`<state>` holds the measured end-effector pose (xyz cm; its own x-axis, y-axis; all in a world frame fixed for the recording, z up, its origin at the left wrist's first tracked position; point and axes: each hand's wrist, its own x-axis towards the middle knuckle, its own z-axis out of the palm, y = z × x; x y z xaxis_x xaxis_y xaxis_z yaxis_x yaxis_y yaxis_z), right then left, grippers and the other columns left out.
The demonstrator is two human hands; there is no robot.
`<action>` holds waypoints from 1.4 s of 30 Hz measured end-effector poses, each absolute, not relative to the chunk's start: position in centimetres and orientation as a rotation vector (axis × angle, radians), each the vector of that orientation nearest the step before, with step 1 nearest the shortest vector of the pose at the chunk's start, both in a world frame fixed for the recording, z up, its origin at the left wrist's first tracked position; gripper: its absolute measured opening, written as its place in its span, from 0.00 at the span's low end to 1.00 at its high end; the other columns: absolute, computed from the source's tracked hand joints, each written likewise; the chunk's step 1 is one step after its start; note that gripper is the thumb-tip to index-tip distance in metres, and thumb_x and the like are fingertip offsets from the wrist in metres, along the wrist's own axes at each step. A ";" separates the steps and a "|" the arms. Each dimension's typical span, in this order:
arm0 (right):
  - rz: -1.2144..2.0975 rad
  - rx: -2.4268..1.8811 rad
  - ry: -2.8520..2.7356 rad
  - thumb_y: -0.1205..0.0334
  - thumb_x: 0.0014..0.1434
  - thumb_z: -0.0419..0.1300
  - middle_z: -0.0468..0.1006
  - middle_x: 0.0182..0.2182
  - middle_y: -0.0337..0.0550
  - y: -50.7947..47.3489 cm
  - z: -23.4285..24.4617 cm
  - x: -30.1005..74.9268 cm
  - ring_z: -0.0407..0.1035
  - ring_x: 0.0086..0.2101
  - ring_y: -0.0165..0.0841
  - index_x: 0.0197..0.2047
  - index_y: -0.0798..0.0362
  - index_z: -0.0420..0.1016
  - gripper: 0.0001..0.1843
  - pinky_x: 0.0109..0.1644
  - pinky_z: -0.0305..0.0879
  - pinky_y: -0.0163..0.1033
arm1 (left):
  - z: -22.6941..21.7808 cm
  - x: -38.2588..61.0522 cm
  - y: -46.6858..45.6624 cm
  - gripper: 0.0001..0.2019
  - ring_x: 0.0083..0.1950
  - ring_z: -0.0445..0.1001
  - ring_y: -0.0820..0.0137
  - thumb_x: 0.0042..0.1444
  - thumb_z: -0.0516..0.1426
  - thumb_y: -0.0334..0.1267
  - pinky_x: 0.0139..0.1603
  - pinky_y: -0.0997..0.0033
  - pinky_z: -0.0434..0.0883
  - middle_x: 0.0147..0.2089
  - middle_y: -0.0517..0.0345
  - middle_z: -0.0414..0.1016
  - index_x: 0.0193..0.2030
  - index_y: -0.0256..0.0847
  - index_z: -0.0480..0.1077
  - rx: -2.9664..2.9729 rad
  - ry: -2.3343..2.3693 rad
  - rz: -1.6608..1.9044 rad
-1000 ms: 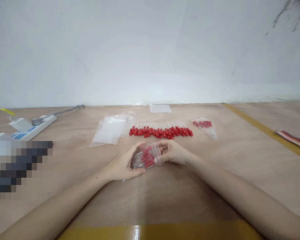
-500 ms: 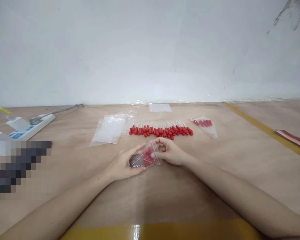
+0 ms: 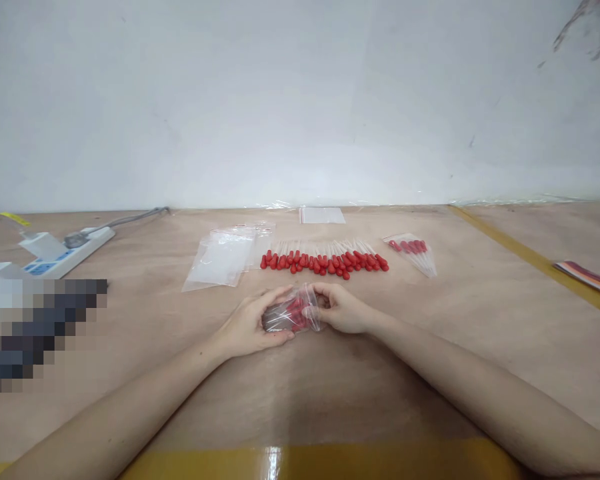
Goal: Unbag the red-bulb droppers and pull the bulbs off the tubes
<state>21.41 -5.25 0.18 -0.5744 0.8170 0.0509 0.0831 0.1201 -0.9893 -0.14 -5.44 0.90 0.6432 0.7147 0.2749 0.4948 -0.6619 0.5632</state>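
Note:
Between my hands is a clear zip bag (image 3: 285, 316) holding several red-bulbed plastic droppers, their bulbs toward the right and thin stems toward the left. My left hand (image 3: 253, 323) curls around the bag's stem end, with fingers above it and the thumb below. At the mouth end, my right hand (image 3: 341, 308) pinches the bag's edge near the red bulbs. Just beyond my hands, a row of red-bulbed droppers (image 3: 325, 262) lies on the table with stems pointing away.
Flat clear zip bags (image 3: 219, 257) lie left of the row. A filled bag of droppers (image 3: 414, 250) lies to its right. A small white packet (image 3: 323, 215) rests near the wall. At the left stands a power strip (image 3: 75, 252); at the right edge lies a striped packet (image 3: 587, 279).
The droppers' stems show more clearly inside the bag, which has shifted slightly in my hands. Both hands keep their hold. The whole view has moved a little.

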 end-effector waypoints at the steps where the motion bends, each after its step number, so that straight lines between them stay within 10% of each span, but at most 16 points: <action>1: 1.501 -0.880 -1.800 0.55 0.49 0.61 0.73 0.32 0.42 -5.2 0.2 21.4 0.69 0.30 0.29 0.38 0.56 0.67 0.16 0.32 0.65 0.34 | 0.8 -0.1 -5.4 0.33 0.54 0.66 0.64 0.47 0.59 0.43 0.53 0.64 0.65 0.56 0.53 0.65 0.60 0.44 0.54 2.428 0.956 0.668; 14: 0.983 -1.062 -2.086 0.60 0.54 0.56 0.75 0.28 0.39 -6.4 1.6 21.6 0.67 0.27 0.27 0.36 0.54 0.72 0.08 0.31 0.62 0.32 | 2.2 0.2 -5.5 0.37 0.45 0.62 0.61 0.47 0.56 0.55 0.47 0.61 0.60 0.47 0.52 0.65 0.61 0.43 0.52 2.736 1.151 0.465; 42: 1.284 -0.813 -1.919 0.56 0.54 0.57 0.72 0.35 0.41 -5.9 0.1 21.4 0.67 0.32 0.29 0.40 0.54 0.68 0.13 0.34 0.65 0.35 | 1.2 -0.1 -5.1 0.38 0.52 0.62 0.54 0.37 0.59 0.59 0.50 0.54 0.61 0.49 0.47 0.64 0.51 0.38 0.57 2.575 1.331 0.515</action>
<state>21.38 -5.90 0.13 -0.5737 0.7959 0.1933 0.1252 0.3185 -0.9396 -0.10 -5.09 1.15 0.5344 0.8177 0.2142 0.7490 -0.5755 0.3284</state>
